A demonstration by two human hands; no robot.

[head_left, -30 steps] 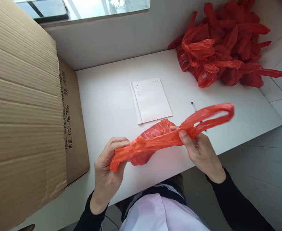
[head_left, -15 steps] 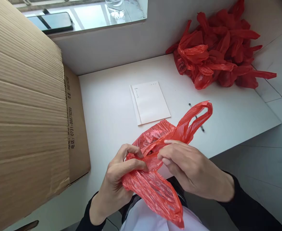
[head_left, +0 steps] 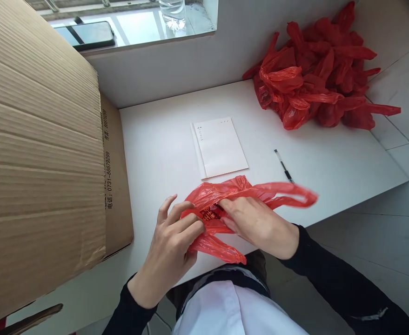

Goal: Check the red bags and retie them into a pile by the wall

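A crinkled, translucent red plastic carrier bag (head_left: pixel 214 190) is held just above the near edge of the white, flat-topped bench (head_left: pixel 155 158), its long axis laid roughly left to right. Its left side is clamped in the left hand (head_left: pixel 171 246). The dark, yellow-lettered package (head_left: pixel 209 213) in the bag's mouth is set between the hands, just left of the right hand (head_left: pixel 260 228), whose fingertips are buried there; whether they are closed on anything cannot be told. Behind the bag, a white paper booklet (head_left: pixel 223 146) and a slim black-and-clear pen (head_left: pixel 284 165) are laid apart. The bench is flanked by a tall brown corrugated cardboard box (head_left: pixel 43 177) at left and a heap of knotted red plastic bags (head_left: pixel 316 79) at far right, against the pale wall (head_left: pixel 169 60)
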